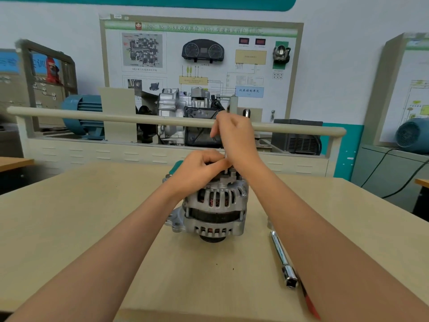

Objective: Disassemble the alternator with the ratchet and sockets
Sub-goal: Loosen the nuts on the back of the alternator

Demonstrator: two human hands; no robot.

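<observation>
Alternator stands on the pale wooden table, pulley end down, near the middle of the tabletop. On top of the alternator the left hand rests with fingers curled, pinching at the foot of a thin metal shaft. Above the alternator the right hand grips the upper part of that upright shaft. Right of the alternator an extension bar with a socket lies on the table, partly under the right forearm

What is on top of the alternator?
Both hands: the left hand grips its top, the right hand holds a thin tool shaft upright there. The fastener itself is covered.
</observation>
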